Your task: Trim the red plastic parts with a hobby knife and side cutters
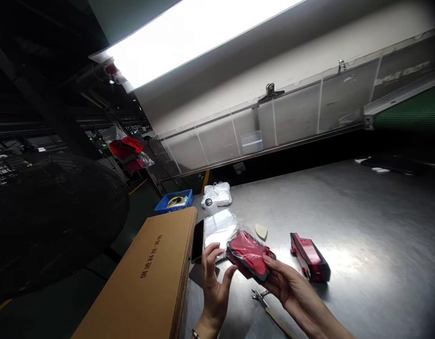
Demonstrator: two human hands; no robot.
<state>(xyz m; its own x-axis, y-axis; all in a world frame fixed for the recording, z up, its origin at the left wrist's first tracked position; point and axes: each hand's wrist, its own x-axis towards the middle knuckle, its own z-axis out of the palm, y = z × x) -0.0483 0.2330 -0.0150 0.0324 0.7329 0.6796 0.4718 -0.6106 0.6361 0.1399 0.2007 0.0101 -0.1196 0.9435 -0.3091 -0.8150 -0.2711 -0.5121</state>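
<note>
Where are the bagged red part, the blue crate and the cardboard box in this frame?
Bagged red part (247,254), head view, on its red face.
Blue crate (164,206), head view, on its front wall.
Cardboard box (143,282), head view, on its top face.

Two bare hands come in from the bottom edge, the left hand (214,294) near 6 o'clock and the right hand (286,281) toward 5 o'clock. On the left wrist (200,326), at the frame's lower edge, sits a thin band (195,334) with a small silvery link; it is too small and too cut off to tell a bracelet from a watch strap. The bare right forearm (318,314) runs out of frame around 5 o'clock.
</note>
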